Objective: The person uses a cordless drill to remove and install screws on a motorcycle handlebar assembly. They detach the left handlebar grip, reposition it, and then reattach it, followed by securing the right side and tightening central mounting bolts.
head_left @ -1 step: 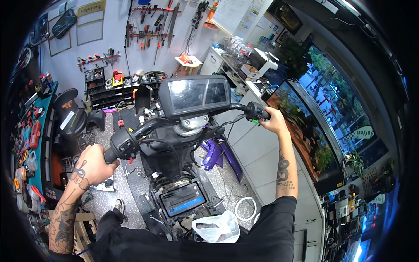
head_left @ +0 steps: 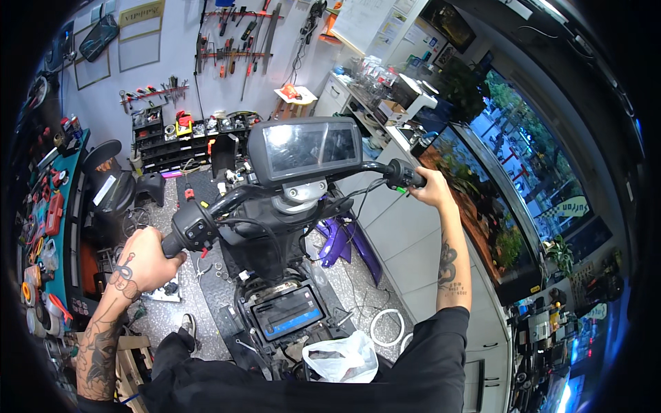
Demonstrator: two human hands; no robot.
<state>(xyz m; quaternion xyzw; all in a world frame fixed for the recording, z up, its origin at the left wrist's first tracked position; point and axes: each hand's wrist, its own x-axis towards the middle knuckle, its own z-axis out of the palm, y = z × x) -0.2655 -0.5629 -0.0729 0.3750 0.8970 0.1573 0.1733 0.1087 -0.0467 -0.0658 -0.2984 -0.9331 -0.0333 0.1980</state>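
I sit astride a partly stripped scooter, with both arms stretched out to its handlebar (head_left: 233,199). My left hand (head_left: 144,260) is wrapped around the black left grip (head_left: 175,242), beside a switch block (head_left: 195,224) with buttons. On the far side, my right hand (head_left: 434,188) closes round the right grip (head_left: 417,179), which it partly hides. Between them stands a wide display (head_left: 306,150) with a dark, reflecting screen. Below it, a black battery (head_left: 288,314) with a blue stripe lies in the exposed frame. A crumpled white plastic bag (head_left: 341,358) rests nearest my lap.
Purple body panels (head_left: 335,242) lie on the floor to the right, near a white ring-shaped coil (head_left: 387,327). Grey cabinets (head_left: 406,237) run along that side. At left is a cluttered workbench (head_left: 67,199); parts bins (head_left: 165,148) and wall-hung tools (head_left: 237,51) are ahead.
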